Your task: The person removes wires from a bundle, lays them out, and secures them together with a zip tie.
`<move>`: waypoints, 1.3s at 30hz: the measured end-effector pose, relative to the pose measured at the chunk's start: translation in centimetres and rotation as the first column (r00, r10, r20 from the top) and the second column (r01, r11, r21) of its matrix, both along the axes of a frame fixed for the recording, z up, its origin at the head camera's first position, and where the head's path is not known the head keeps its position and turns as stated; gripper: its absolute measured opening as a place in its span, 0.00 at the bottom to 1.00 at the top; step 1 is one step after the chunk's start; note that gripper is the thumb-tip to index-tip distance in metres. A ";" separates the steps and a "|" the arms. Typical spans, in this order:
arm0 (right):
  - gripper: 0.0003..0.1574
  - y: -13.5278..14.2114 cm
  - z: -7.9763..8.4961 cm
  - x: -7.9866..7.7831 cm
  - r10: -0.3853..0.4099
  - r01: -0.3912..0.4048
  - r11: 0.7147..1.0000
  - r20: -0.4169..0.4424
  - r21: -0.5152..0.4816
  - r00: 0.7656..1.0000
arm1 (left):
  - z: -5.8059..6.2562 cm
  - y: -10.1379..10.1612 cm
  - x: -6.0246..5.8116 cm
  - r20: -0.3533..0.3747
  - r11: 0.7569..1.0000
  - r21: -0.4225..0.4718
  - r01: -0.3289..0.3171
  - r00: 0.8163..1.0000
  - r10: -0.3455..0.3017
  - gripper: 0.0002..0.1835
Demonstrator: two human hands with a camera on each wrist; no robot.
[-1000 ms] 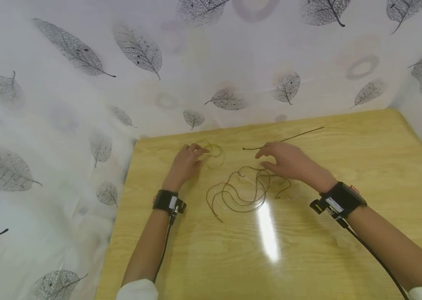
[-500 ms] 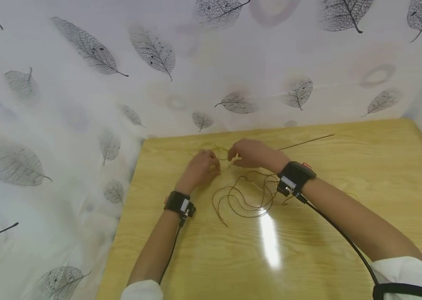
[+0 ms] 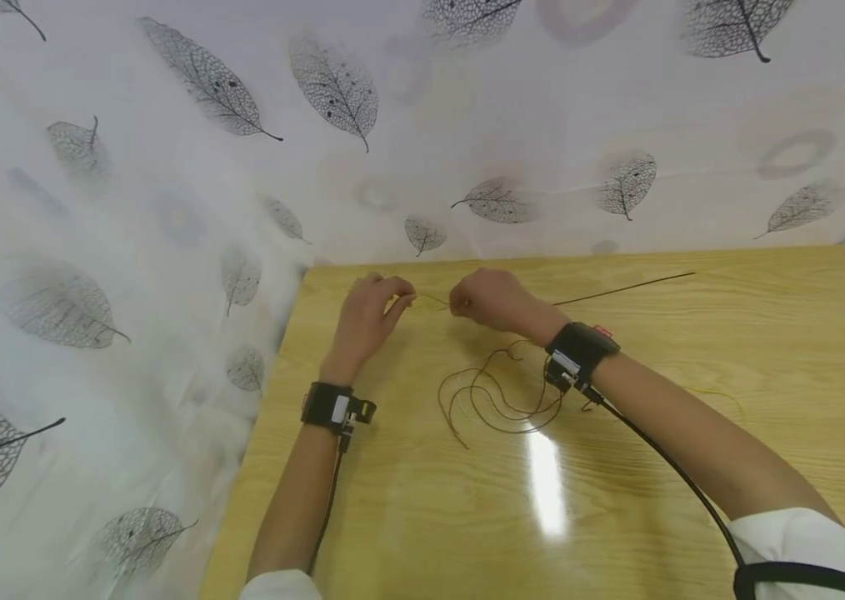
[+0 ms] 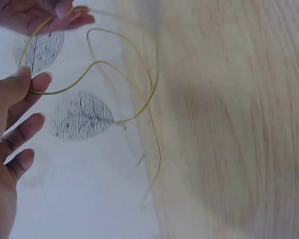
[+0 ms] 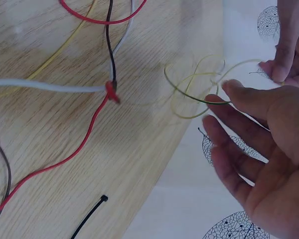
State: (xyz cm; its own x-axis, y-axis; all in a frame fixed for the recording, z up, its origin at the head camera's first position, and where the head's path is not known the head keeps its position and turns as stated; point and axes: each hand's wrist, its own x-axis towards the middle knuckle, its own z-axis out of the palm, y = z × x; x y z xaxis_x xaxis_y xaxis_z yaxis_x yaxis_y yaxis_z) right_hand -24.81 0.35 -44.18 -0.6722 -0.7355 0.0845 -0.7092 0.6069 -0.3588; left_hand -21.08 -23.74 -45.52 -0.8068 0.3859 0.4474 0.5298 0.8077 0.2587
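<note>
A thin yellow-green wire (image 4: pixel 72 86) loops loosely between both hands at the far left of the table. My left hand (image 3: pixel 368 321) pinches it between thumb and index finger, the other fingers loosely bent. Just to the right, my right hand (image 3: pixel 496 298) pinches another stretch of the wire with thumb and index finger. In the right wrist view, the wire's loops (image 5: pixel 189 97) hang past the right fingertips, and the left hand (image 5: pixel 287 59) appears at the top right corner. Part of the wire is blurred in the left wrist view.
Several tangled wires, among them a red wire (image 5: pixel 84 142), a white wire (image 5: pixel 45 85) and a yellow wire (image 5: pixel 60 53), lie on the wooden table (image 3: pixel 407 500). Behind the right hand lies a black cable tie (image 3: pixel 625 289). A leaf-patterned covering (image 3: pixel 542 108) rises behind the table.
My right hand has moved left from near the cable tie to the yellow-green wire and now pinches it. My left hand has also taken a pinch on the wire. The head view has shifted slightly.
</note>
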 end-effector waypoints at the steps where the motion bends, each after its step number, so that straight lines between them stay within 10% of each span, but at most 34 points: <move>1: 0.06 0.2 0.1 -0.1 -0.011 0.011 1.000 -0.016 -0.009 1.000 | 0.1 -0.5 0.1 -0.011 1.000 0.004 -0.009 1.000 0.009 0.07; 14: 0.09 3.5 2.5 -0.3 -0.116 0.104 0.992 -0.175 -0.074 0.978 | -0.1 -5.9 2.3 -0.041 0.996 0.021 -0.081 0.996 0.082 0.07; 25: 0.09 12.4 2.4 0.3 -0.221 0.216 0.975 -0.200 -0.049 0.954 | -1.1 -9.1 4.8 -0.018 0.993 0.055 -0.102 0.995 0.103 0.08; 39: 0.11 27.0 -0.6 7.2 -0.432 0.435 0.898 -0.056 0.072 0.900 | -2.7 -6.0 6.7 0.196 0.998 0.025 -0.049 0.980 0.044 0.07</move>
State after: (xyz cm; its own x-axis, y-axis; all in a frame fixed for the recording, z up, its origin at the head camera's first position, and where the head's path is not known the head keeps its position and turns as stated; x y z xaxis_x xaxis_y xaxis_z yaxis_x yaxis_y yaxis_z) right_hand -17.61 27.34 -44.82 -0.9235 -0.3774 0.0685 -0.3812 0.8830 -0.2740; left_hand -14.40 -29.70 -48.22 -0.8965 0.3349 0.2900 0.4287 0.8209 0.3773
